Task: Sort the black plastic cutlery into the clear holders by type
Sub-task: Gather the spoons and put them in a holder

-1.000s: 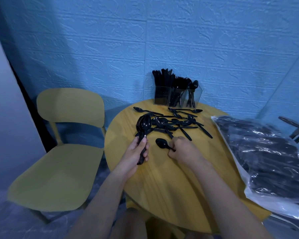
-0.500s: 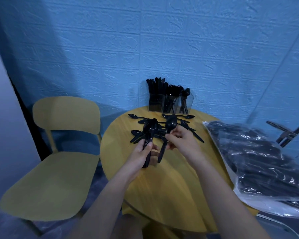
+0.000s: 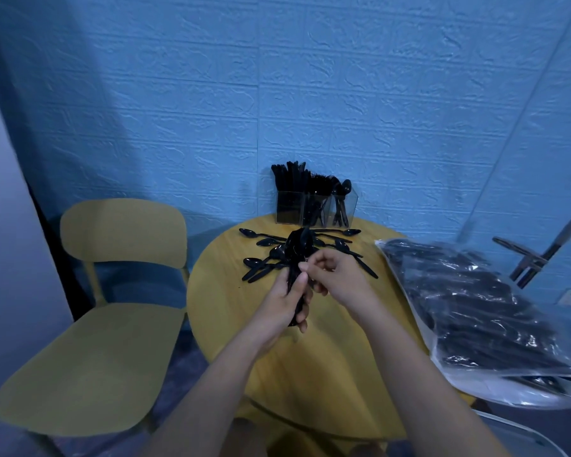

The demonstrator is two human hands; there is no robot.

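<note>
My left hand grips a bunch of black spoons by the handles, bowls pointing up and away. My right hand sits just right of it, fingers curled beside the bunch near the handles; whether it still pinches a spoon is unclear. Several loose black spoons lie scattered on the round yellow table behind my hands. At the table's far edge stand three clear holders: knives on the left, forks in the middle, a few spoons on the right.
A clear plastic bag of black cutlery covers the table's right side. A yellow chair stands to the left. A blue textured wall is right behind the holders. A metal fitting juts out at far right.
My right hand picked one spoon off the table, lifted it and brought it against the bunch in my left hand. The bunch is now higher and nearer the pile.
</note>
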